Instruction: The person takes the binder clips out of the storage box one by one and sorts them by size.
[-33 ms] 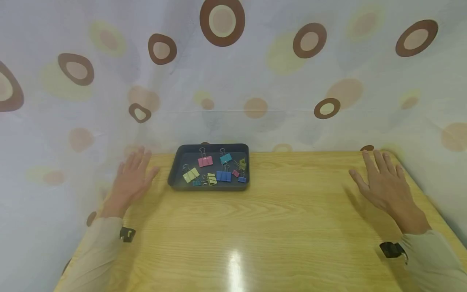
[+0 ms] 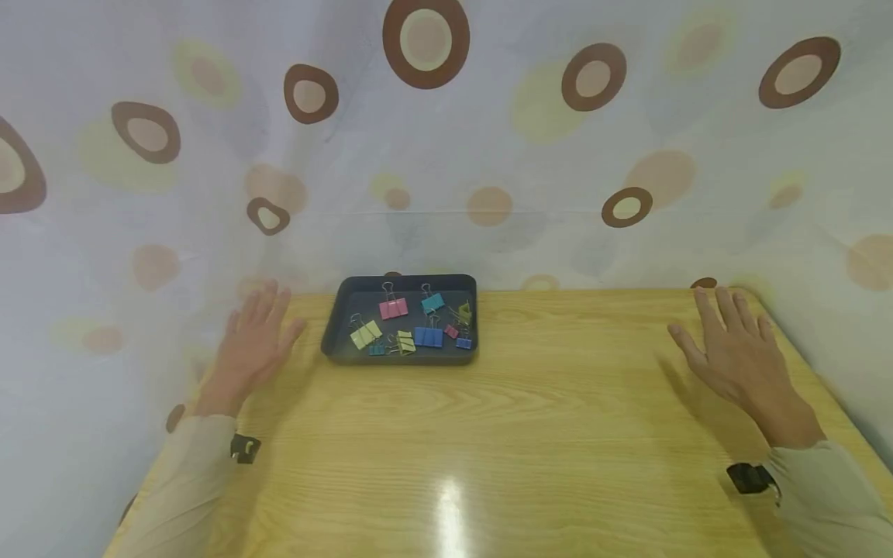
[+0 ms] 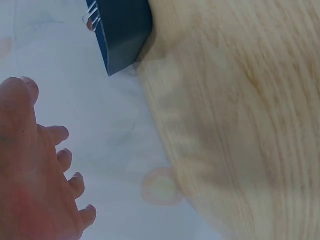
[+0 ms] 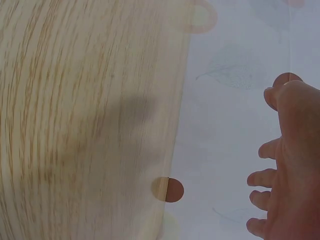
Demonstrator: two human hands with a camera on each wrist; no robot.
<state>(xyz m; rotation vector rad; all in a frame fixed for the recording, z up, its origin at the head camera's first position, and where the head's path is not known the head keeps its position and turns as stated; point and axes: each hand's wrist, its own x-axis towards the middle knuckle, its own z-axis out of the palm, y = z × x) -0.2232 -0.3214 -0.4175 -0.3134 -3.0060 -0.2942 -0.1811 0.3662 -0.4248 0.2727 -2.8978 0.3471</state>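
My left hand [image 2: 249, 349] is held over the table's left side, palm down with straight fingers, holding nothing. To its right stands a dark tray [image 2: 398, 359] with several binder clips in it. Among them are a pink clip [image 2: 394, 309], a teal clip [image 2: 432, 303], a blue clip [image 2: 429, 337] and a yellow clip [image 2: 366, 335]; smaller ones lie around them. Over the table's right side, far from the tray, my right hand [image 2: 743, 360] has its fingers extended and nothing in it. In the left wrist view the tray's corner [image 3: 125, 37] shows beyond the thumb.
The wooden table [image 2: 530, 434] reaches back to a patterned cloth [image 2: 544, 170] hanging behind and at both sides. The tray sits against the back edge. Each wrist wears a dark strap, such as the right strap [image 2: 749, 478].
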